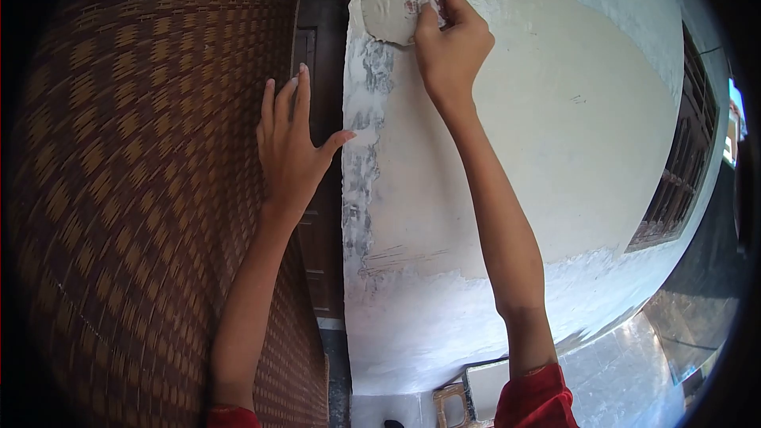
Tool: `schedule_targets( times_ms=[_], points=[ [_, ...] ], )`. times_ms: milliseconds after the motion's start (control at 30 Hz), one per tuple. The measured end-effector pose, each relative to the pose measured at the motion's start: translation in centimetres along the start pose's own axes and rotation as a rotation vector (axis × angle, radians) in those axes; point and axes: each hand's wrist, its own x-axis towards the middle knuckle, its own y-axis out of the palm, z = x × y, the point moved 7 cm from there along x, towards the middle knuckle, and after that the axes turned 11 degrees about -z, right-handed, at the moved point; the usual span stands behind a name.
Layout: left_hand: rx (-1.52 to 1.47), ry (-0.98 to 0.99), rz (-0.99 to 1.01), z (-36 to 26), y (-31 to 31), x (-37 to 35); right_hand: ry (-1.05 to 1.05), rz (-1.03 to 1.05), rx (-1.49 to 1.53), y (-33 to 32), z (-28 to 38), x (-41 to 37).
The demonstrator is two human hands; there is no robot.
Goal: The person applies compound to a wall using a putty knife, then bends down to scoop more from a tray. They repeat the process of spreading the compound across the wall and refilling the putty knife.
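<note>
My right hand [456, 51] grips a flat, roundish putty-smeared piece [386, 8] by its right side. Reddish print shows through the coating, and the piece overlaps the upper left part of the wall [539, 127], close to its corner. My left hand [289, 135] is raised with fingers spread and holds nothing. Its thumb tip lies right by the wall's vertical edge. Below the held piece, grey and white rough patches [361, 166] run down along that edge, beside smooth cream-coloured putty.
A woven bamboo panel [143, 190] fills the left side. Between it and the wall stands a dark wooden door [313, 246]. A barred window [674, 166] is at the right. On the floor below are a wooden stool-like frame [452, 406] and a pale board [487, 388].
</note>
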Motion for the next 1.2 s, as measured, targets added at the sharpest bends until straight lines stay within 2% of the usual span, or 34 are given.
schedule_targets(
  times_ms=[100, 200, 300, 333, 467, 533, 633, 733, 767, 833, 867, 933, 1000, 1033, 1067, 1133, 1200],
  points=[
    [0.021, 0.008, 0.009, 0.1, 0.2, -0.1, 0.129, -0.158, 0.013, -4.6, -1.7, 2.3],
    [0.030, 0.029, -0.019, 0.0, 0.0, 0.2, 0.213, -0.119, 0.159, -4.3, -0.5, 1.9],
    [0.044, 0.074, -0.036, -0.3, -0.5, 0.5, 0.063, 0.087, 0.076, -0.5, 1.9, -1.5],
    [0.044, 0.078, -0.033, -0.3, -0.5, 0.5, -0.025, 0.084, 0.062, -0.1, 1.8, -2.1],
    [0.102, 0.122, -0.054, -0.3, -0.5, 0.4, 0.138, -0.171, 0.064, -5.3, -1.3, 1.4],
    [0.118, 0.138, -0.061, -0.4, -0.4, 0.6, 0.148, -0.194, 0.149, -5.7, -1.8, 2.3],
    [0.114, 0.154, -0.067, -0.5, -0.5, 0.4, 0.212, -0.002, 0.144, -2.4, -0.4, -0.1],
    [0.164, 0.164, -0.062, -0.4, -0.7, 0.5, 0.105, 0.092, 0.043, -0.8, 0.0, -1.7],
    [0.185, 0.157, -0.045, -0.4, -0.7, 0.5, 0.107, 0.088, 0.042, -1.3, -0.5, -1.5],
    [0.207, 0.152, -0.047, -0.2, -0.9, 1.0, 0.206, -0.122, 0.033, -4.1, -2.6, 0.7],
    [0.222, 0.162, -0.037, -0.1, -0.7, 0.9, 0.239, -0.196, 0.124, -5.2, -3.0, 1.4],
    [0.233, 0.170, -0.034, -0.1, -0.6, 0.9, 0.252, -0.219, 0.178, -5.2, -2.3, 2.5],
    [0.255, 0.168, -0.013, 0.0, -0.5, 1.0, 0.177, -0.140, 0.151, -2.8, -0.7, 2.1],
    [0.245, 0.173, -0.009, 0.0, -0.5, 0.9, 0.218, -0.024, 0.069, -1.4, 0.7, 1.3],
    [0.244, 0.166, -0.002, 0.2, -0.5, 0.8, 0.079, -0.036, 0.130, 0.3, 0.9, 0.4],
    [0.232, 0.165, 0.000, 0.1, -0.4, 0.8, 0.089, 0.028, 0.100, 1.4, 0.8, -0.2],
    [0.240, 0.157, -0.010, 0.4, -0.4, 0.6, 0.114, -0.059, 0.048, -0.5, -0.5, 1.4]
  ],
)
